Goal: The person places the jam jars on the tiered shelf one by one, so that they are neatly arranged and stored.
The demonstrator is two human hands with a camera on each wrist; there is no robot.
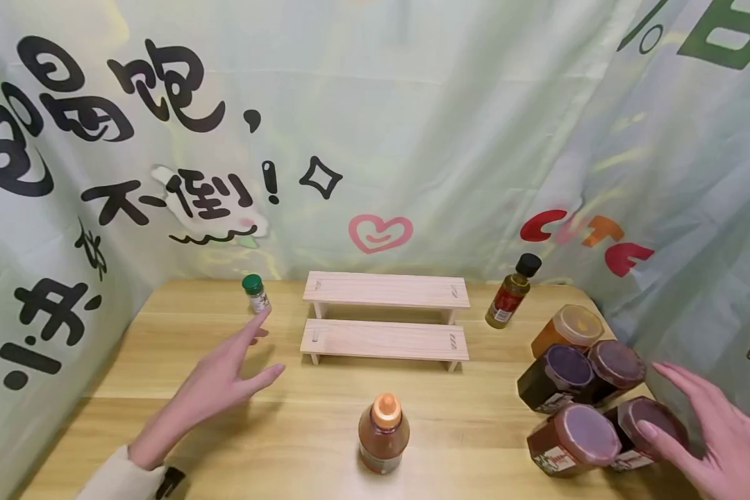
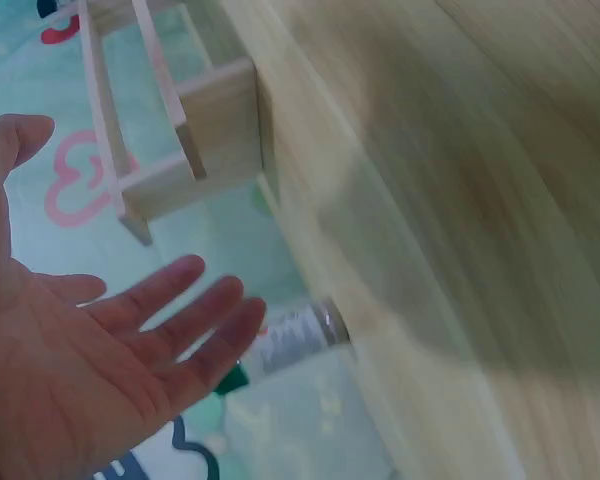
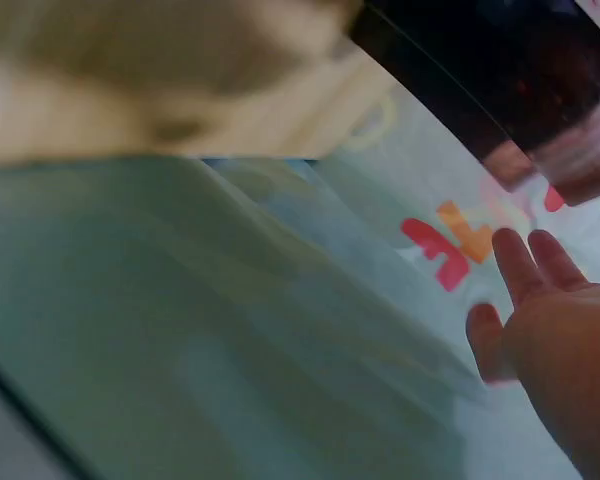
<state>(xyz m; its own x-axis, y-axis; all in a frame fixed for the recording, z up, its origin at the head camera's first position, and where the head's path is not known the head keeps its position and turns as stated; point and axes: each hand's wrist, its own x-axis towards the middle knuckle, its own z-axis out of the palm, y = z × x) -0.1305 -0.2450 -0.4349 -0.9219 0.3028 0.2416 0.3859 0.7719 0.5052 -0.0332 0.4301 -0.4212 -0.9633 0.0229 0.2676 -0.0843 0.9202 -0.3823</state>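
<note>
My left hand (image 1: 215, 378) hovers over the left part of the table, fingers extended and thumb apart, holding nothing. Just past its fingertips stands a small spice bottle (image 1: 256, 295) with a green cap; the left wrist view shows the same spice bottle (image 2: 292, 340) behind the fingers. At the right, my right hand (image 1: 715, 437) is spread beside a cluster of several jars, its thumb overlapping the edge of a dark jar (image 1: 644, 423). A reddish-brown jar (image 1: 571, 441) is left of that one. Behind them are a dark purple jar (image 1: 555, 378), another dark jar (image 1: 617, 371) and an amber jar (image 1: 565, 328).
A two-tier pale wooden rack (image 1: 384, 340) stands mid-table towards the back. In front of it is a sauce bottle (image 1: 384, 437) with an orange cap. A black-capped bottle (image 1: 509, 295) stands right of the rack. Printed curtains (image 1: 462, 139) enclose the wooden table (image 1: 300, 430).
</note>
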